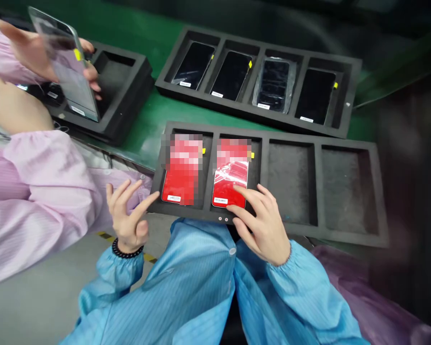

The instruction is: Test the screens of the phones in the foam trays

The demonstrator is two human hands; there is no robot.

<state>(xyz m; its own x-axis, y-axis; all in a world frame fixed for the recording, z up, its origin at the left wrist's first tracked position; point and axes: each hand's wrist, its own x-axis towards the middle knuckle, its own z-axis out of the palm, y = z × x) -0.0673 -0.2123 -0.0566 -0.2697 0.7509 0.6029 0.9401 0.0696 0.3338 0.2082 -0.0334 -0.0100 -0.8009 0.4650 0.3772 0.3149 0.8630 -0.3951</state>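
Observation:
Two phone screens with lit red displays lie in the left two compartments of a black foam tray (290, 230) in front of me. My right hand (262, 223) is over the lower part of the second screen (222, 184), fingers spread, with fingertips at its lower right; whether they press on it I cannot tell. To the left of the first screen (175, 184), my left hand (129, 215) is raised with its fingers apart, the index fingertip near the tray's left edge. Each screen has a yellow tab and a white label. Parts of both displays are blurred out.
Behind stands another foam tray (251, 112) with dark phone screens in its compartments. At the left, a co-worker in pink sleeves holds up a phone screen (70, 79) above a stack of foam trays (129, 103). The bench top (143, 124) is green.

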